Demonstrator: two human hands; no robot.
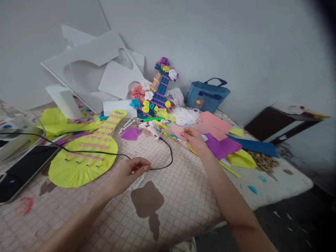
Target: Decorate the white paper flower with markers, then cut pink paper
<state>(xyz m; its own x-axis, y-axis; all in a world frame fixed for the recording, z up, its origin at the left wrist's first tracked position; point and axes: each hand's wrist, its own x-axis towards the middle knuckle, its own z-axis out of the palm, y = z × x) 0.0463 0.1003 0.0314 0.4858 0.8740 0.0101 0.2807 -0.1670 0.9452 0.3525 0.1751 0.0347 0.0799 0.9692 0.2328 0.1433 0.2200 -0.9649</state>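
Note:
My left hand (131,171) hovers low over the checked tablecloth (170,196), fingers curled in a pinch on a small pale scrap beside the black cable (168,154). My right hand (194,140) reaches forward with fingers closed on the edge of a pink paper piece (178,131), among pink sheets (215,124) and purple sheets (223,147). A white glue gun (151,128) lies just left of that hand. A yellow paper guitar (86,154) lies flat to the left.
A blue paper guitar with paper flowers (157,91) leans against the wall, white foam boards (97,66) beside it. A blue bag (207,96), shredded white paper (185,115), nuts (262,161) and a dark tablet (23,171) sit around. The table edge drops off right.

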